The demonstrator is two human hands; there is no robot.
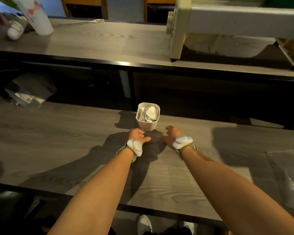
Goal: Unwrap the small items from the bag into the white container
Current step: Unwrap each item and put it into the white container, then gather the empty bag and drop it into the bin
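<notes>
Grey wood-grain table [58,141], white container [147,122] of crumpled wrappers [148,113], left hand [137,135] and right hand [171,135] open, empty; no legible writing

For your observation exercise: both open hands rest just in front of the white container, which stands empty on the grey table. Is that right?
Not quite. The head view shows the white container holds crumpled pale items; it is not empty. The rest stands: left hand and right hand lie open before it on the grey table.

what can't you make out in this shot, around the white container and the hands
- White container, head view: crumpled pale contents too small and overexposed to identify or count.
- Left hand and right hand: seen from behind; palms hidden, wrist devices cover the wrists.
- Clear bag: cut by the right edge, glare hides contents.
- Grey packet: dim shadow, label unreadable.
</notes>
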